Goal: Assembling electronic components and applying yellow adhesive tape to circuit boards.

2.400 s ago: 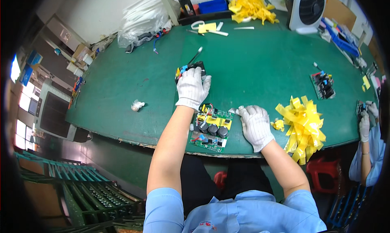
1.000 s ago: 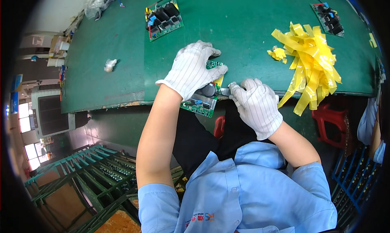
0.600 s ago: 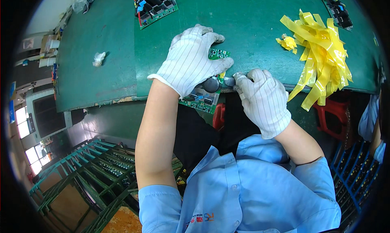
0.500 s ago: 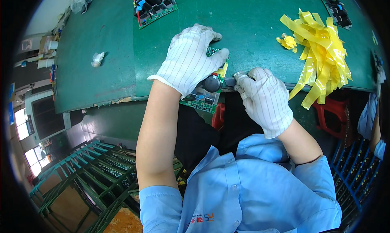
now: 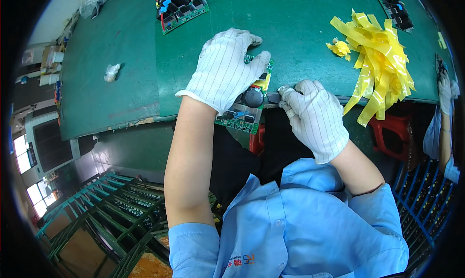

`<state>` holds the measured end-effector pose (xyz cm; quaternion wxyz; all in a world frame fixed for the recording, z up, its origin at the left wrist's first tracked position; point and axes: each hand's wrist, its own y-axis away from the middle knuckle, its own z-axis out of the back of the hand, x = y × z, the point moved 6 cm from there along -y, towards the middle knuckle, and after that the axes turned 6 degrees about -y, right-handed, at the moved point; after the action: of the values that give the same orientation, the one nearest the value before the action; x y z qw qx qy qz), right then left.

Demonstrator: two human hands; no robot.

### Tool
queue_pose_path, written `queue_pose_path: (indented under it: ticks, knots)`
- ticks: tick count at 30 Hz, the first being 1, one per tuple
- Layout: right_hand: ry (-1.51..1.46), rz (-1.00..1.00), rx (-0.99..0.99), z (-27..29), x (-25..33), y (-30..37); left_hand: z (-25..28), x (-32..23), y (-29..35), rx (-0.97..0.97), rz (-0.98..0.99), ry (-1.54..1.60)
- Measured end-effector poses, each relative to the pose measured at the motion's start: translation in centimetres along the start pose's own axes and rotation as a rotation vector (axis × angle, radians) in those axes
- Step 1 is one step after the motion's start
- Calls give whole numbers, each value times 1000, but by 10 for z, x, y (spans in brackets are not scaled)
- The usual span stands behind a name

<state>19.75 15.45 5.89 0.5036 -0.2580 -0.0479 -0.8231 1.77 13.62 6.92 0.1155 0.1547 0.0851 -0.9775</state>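
The circuit board (image 5: pixel 242 125) is at the near edge of the green table (image 5: pixel 131 74), partly covered by the left hand (image 5: pixel 227 67), and its lower end seems to reach past this edge. In my judgement, the main danger is a slip: if the right hand (image 5: pixel 316 120) pushes the flat grey blade (image 5: pixel 273 98) too hard, its end could scratch the board or knock the round black capacitor (image 5: pixel 253 98) near it. Uneven pressing by the left hand could also make the overhanging end tip — or bend some component hidden under the palm.

The left forearm (image 5: pixel 191 152) rises almost straight, and its hand lies palm down across the board, thumb spread away from the fingers; whether the fingertips pinch anything, I cannot tell. The right forearm (image 5: pixel 361 167) slants in from the lower right — its thumb and forefinger appear to pinch the blade, the other fingers curled.
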Motion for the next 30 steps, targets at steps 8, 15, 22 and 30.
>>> queue_pose_path:
  ticks: [8,15,22,30]
  knots:
    - [42,-36,-138,-4,2,-4,-2,0,0,-34,-31,-21]
    - [159,91,-44,-6,6,-14,1,-1,1,-123,-80,-11]
    - [258,254,112,-6,7,-16,13,-5,5,-305,-61,-12]
    - [206,222,287,-17,15,-27,14,-8,5,-246,-49,-7]
